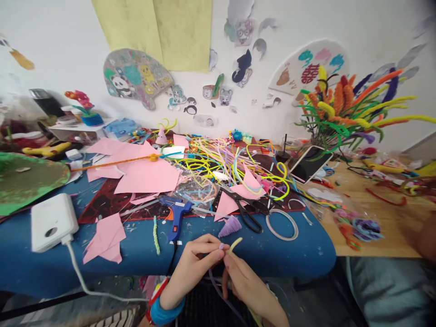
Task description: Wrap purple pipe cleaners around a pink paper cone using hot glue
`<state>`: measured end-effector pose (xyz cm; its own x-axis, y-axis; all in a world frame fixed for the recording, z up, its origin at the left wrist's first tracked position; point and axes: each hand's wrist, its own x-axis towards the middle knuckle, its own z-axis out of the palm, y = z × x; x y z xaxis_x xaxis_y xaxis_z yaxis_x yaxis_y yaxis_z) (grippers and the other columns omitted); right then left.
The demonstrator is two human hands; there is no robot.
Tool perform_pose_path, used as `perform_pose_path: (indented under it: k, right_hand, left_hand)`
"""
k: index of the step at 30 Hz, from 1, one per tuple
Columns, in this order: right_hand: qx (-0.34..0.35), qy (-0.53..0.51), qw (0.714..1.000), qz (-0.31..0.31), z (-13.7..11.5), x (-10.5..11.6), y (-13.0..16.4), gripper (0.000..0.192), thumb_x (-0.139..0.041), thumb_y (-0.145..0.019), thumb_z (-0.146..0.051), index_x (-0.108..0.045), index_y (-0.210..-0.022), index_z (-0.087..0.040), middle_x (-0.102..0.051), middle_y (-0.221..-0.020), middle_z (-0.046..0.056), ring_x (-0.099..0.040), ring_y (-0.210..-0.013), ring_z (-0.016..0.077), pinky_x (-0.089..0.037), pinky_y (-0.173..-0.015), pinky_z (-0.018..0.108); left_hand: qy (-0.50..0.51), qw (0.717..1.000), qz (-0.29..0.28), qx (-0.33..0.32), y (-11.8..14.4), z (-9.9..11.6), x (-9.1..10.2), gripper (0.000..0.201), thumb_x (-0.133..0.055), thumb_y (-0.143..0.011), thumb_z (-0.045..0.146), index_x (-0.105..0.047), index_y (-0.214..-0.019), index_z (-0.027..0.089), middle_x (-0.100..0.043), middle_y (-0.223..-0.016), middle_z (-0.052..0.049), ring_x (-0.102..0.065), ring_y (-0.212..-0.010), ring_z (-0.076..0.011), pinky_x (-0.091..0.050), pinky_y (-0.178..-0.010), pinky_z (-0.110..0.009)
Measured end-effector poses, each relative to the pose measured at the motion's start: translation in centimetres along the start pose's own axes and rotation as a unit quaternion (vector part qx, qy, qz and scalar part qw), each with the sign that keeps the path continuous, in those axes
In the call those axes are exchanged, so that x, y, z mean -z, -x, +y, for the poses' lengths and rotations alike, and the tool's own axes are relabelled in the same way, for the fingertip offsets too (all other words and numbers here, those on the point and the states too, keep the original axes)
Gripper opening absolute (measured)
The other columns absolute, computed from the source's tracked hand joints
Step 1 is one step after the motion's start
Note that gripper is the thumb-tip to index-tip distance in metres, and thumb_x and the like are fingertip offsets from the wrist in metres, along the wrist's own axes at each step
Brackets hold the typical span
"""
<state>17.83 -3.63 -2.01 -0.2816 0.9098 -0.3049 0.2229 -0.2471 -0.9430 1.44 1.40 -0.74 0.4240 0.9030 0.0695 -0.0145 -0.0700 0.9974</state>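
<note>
Fingers [218, 250] of both hands pinch yellow pipe cleaner [235, 245], tip pointing up-right.

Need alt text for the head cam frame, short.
Two bare hands, left hand and right hand, pinch a yellow pipe cleaner and a purple pipe cleaner together at the near edge of a blue table. Behind them lie a blue glue gun, black scissors, pink paper scraps and loose pipe cleaners.

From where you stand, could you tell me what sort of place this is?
Most likely a home craft or hobby corner. Loose pipe cleaners and pink paper scraps cover the blue table, a blue glue gun and scissors lie among them, and cartoon stickers dot the wall.
</note>
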Motion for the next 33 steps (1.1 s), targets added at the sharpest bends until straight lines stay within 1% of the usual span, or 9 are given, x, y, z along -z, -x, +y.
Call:
perform_pose_path:
  k: [4, 8, 13, 17, 20, 24, 28, 31, 33]
  right_hand:
    - [-0.003, -0.058, 0.998, -0.014, 0.7, -0.1, -0.6, 0.078, -0.025, -0.098, -0.078, -0.058, -0.126, -0.013, -0.050, -0.045, -0.007, -0.036, -0.037, 0.0113, -0.027, -0.041, 0.023]
    - [0.010, -0.121, 0.992, -0.046, 0.0, -0.3, -0.8, 0.079, -0.028, -0.092, -0.085, -0.063, -0.103, -0.016, -0.049, -0.044, -0.007, -0.030, -0.033, 0.0092, -0.019, -0.037, 0.024]
    - [0.010, -0.202, 0.974, -0.101, -0.4, -0.6, -0.9, 0.068, -0.038, -0.087, -0.088, -0.051, -0.078, -0.021, -0.052, -0.047, -0.006, -0.025, -0.034, 0.0061, -0.017, -0.038, 0.022]
    - [-0.001, -0.196, 0.972, -0.130, 0.2, 0.0, -1.1, 0.066, -0.048, -0.084, -0.086, -0.051, -0.078, -0.021, -0.046, -0.047, -0.009, -0.027, -0.037, 0.0059, -0.016, -0.039, 0.021]
    - [0.017, -0.184, 0.978, -0.098, 0.4, 0.6, -1.3, 0.062, -0.051, -0.086, -0.083, -0.050, -0.079, -0.021, -0.042, -0.049, -0.010, -0.029, -0.041, 0.0064, -0.019, -0.043, 0.022]
    - [0.061, -0.173, 0.982, -0.051, 0.5, 1.4, -1.3, 0.057, -0.053, -0.090, -0.077, -0.052, -0.092, -0.021, -0.037, -0.052, -0.012, -0.024, -0.042, 0.0070, -0.019, -0.045, 0.023]
    - [0.072, -0.099, 0.988, 0.090, 1.1, 2.8, -1.5, 0.056, -0.055, -0.091, -0.075, -0.059, -0.098, -0.020, -0.031, -0.061, -0.010, -0.027, -0.053, 0.0099, -0.020, -0.050, 0.024]
    - [0.084, -0.001, 0.979, 0.188, 1.9, 3.5, -1.9, 0.051, -0.048, -0.098, -0.066, -0.065, -0.099, -0.018, -0.036, -0.066, -0.006, -0.034, -0.060, 0.0127, -0.025, -0.056, 0.025]
    - [0.085, 0.034, 0.971, 0.222, 2.4, 3.6, -2.1, 0.051, -0.043, -0.101, -0.063, -0.067, -0.102, -0.018, -0.041, -0.067, -0.005, -0.039, -0.061, 0.0143, -0.029, -0.057, 0.026]
  left_hand:
    - [-0.094, 0.995, 0.022, -0.036, -0.7, 0.3, -0.7, 0.021, -0.072, -0.089, 0.039, -0.087, -0.089, 0.026, -0.067, -0.083, -0.007, -0.062, -0.081, -0.0203, -0.048, -0.075, -0.030]
    - [-0.092, 0.995, 0.007, -0.024, -1.6, 0.9, -1.0, 0.024, -0.069, -0.090, 0.033, -0.087, -0.078, 0.023, -0.068, -0.082, -0.007, -0.064, -0.078, -0.0198, -0.050, -0.074, -0.030]
    - [0.005, 1.000, -0.025, 0.008, -2.6, 1.2, -0.9, 0.015, -0.073, -0.084, 0.027, -0.087, -0.083, 0.022, -0.079, -0.095, -0.010, -0.072, -0.093, -0.0245, -0.054, -0.085, -0.031]
    - [0.037, 0.999, 0.021, 0.027, -3.3, 0.9, -0.8, 0.013, -0.079, -0.079, 0.028, -0.086, -0.077, 0.018, -0.075, -0.075, -0.007, -0.065, -0.064, -0.0164, -0.052, -0.061, -0.025]
    - [0.073, 0.996, 0.043, 0.034, -3.9, 0.8, -0.7, 0.022, -0.084, -0.074, 0.030, -0.086, -0.090, 0.016, -0.066, -0.063, -0.001, -0.054, -0.050, -0.0100, -0.047, -0.052, -0.023]
    - [0.089, 0.994, 0.051, 0.034, -4.8, 0.8, -0.5, 0.042, -0.085, -0.072, 0.035, -0.082, -0.109, 0.015, -0.064, -0.059, 0.002, -0.056, -0.045, -0.0103, -0.050, -0.049, -0.023]
    - [0.021, 0.992, 0.122, 0.020, -5.9, 0.7, -0.4, 0.034, -0.085, -0.071, 0.036, -0.082, -0.098, 0.015, -0.068, -0.060, 0.000, -0.066, -0.050, -0.0159, -0.055, -0.050, -0.025]
    - [-0.042, 0.987, 0.155, 0.014, -6.8, 0.5, -0.9, 0.021, -0.080, -0.074, 0.035, -0.080, -0.084, 0.017, -0.071, -0.061, -0.001, -0.070, -0.056, -0.0188, -0.057, -0.055, -0.025]
    - [-0.098, 0.983, 0.158, 0.010, -7.4, 0.3, -1.3, 0.017, -0.075, -0.078, 0.035, -0.075, -0.073, 0.018, -0.070, -0.060, -0.001, -0.070, -0.055, -0.0188, -0.055, -0.054, -0.025]
